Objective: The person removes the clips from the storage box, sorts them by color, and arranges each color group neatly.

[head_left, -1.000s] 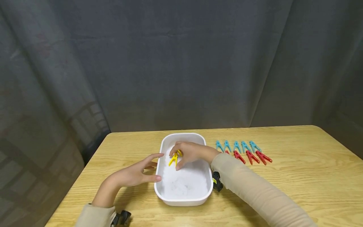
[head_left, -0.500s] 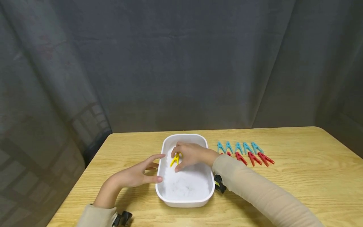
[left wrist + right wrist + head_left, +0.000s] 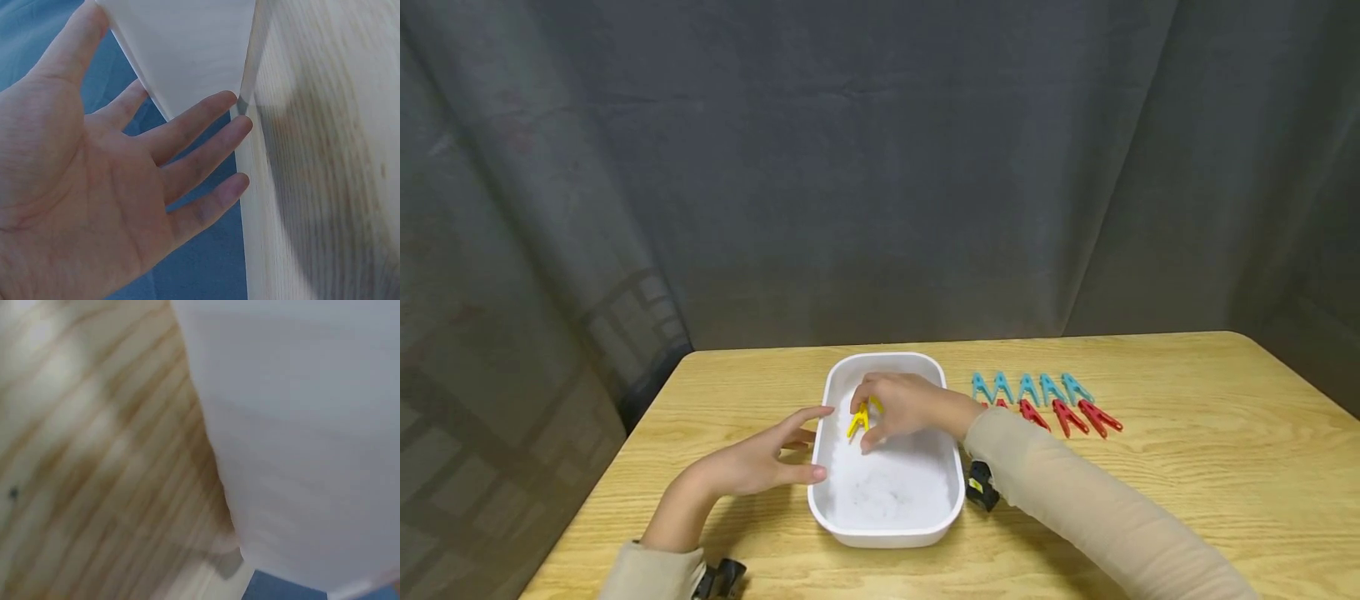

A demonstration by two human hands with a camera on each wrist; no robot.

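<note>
**Yellow peg held over the white tub**

From my head view, my right hand (image 3: 904, 407) is inside the white tub (image 3: 887, 533), fingers curled and pinching a yellow clothes peg (image 3: 858, 419). I see the peg over the far half of the tub, its legs splayed downward; whether it touches the tub floor I cannot tell.

My left hand (image 3: 752, 461) sits just outside the tub's left wall, palm turned toward it, fingers spread and relaxed, gripping nothing. The left wrist view shows that same palm (image 3: 94, 187) wide, with fingertips close to the tub's white wall (image 3: 187, 50); I cannot say whether they touch it. The right wrist view gives me only the blurred white tub side (image 3: 300, 425) and the wood grain of the counter (image 3: 94, 456).

The tub stands near the middle of the counter (image 3: 1187, 467). To its right lie two rows of pegs: blue pegs (image 3: 1028, 387) farther back, red pegs (image 3: 1067, 416) just in front of them, partly hidden by my right sleeve (image 3: 1075, 500).
</note>
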